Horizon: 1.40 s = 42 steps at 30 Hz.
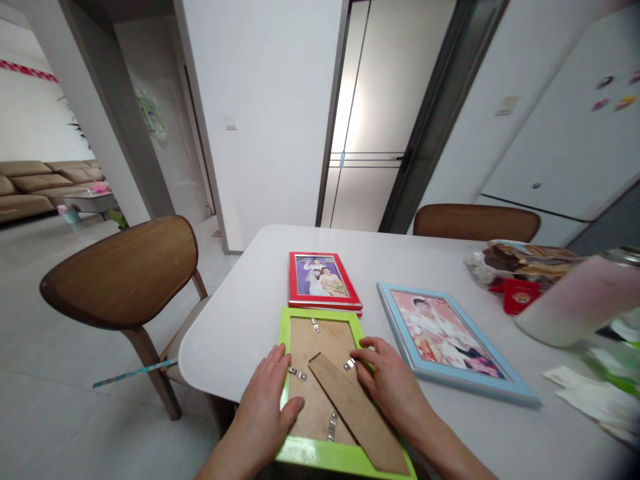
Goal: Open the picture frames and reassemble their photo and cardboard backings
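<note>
A green picture frame (pixel 320 453) lies face down at the table's near edge, showing its brown backboard (pixel 303 347), metal clips and a slanted stand strip (pixel 355 413). On its left side rests my left hand (pixel 270 407), fingers apart, thumb over the backboard. My right hand (pixel 390 387) is at the right side, its curled fingertips by the right metal clip (pixel 349 364); whether they grip it is hard to tell. Just beyond lies a red frame (pixel 325 306) with a photo of people. A light blue frame (pixel 450 375) with a photo lies to the right.
On the white table (pixel 225 333), a pinkish bottle (pixel 575 300), a red packet (pixel 520 295), plastic bags and crumpled tissue (pixel 585 397) sit at the right. One wooden chair (pixel 125 273) stands left, another (pixel 475 221) behind the table.
</note>
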### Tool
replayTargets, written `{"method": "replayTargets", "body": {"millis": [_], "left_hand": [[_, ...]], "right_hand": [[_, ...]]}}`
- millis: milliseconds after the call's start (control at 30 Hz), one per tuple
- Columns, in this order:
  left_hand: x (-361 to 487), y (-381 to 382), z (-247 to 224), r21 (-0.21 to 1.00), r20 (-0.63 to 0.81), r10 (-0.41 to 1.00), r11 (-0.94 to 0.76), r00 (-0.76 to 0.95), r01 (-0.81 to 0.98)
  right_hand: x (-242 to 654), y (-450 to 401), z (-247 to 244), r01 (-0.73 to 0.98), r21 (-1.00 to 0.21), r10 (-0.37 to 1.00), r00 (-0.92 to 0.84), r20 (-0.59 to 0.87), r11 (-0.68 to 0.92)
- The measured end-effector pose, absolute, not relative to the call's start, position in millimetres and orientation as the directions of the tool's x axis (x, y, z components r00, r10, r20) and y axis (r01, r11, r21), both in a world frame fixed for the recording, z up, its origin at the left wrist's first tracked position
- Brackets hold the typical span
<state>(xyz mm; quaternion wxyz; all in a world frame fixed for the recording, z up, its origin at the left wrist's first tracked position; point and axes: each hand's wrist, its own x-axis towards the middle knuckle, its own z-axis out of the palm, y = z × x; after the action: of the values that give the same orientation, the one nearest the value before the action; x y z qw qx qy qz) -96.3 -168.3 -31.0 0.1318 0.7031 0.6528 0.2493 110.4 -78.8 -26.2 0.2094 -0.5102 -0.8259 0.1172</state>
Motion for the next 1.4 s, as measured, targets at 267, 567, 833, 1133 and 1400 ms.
{"method": "replayTargets", "body": {"millis": [267, 567, 833, 1133, 1400], "left_hand": [[-95, -170, -33, 0.559, 0.242, 0.970, -0.137, -0.003, 0.818], [-96, -171, -38, 0.565, 0.268, 0.963, -0.158, 0.001, 0.810], [-95, -170, -37, 0.579, 0.283, 0.959, -0.161, -0.012, 0.799], [-94, -170, -34, 0.585, 0.245, 0.969, -0.136, -0.014, 0.800], [-94, -169, -35, 0.601, 0.250, 0.968, -0.135, -0.025, 0.788]], "right_hand": [[80, -97, -7, 0.736, -0.341, 0.811, -0.516, 0.276, 0.584], [30, -104, -3, 0.714, -0.246, 0.755, -0.628, 0.190, 0.656], [31, -92, -7, 0.721, -0.277, 0.773, -0.596, 0.220, 0.635], [47, -52, -18, 0.813, -0.237, 0.840, -0.473, 0.266, 0.533], [43, -57, -13, 0.786, -0.247, 0.821, -0.514, 0.249, 0.567]]}}
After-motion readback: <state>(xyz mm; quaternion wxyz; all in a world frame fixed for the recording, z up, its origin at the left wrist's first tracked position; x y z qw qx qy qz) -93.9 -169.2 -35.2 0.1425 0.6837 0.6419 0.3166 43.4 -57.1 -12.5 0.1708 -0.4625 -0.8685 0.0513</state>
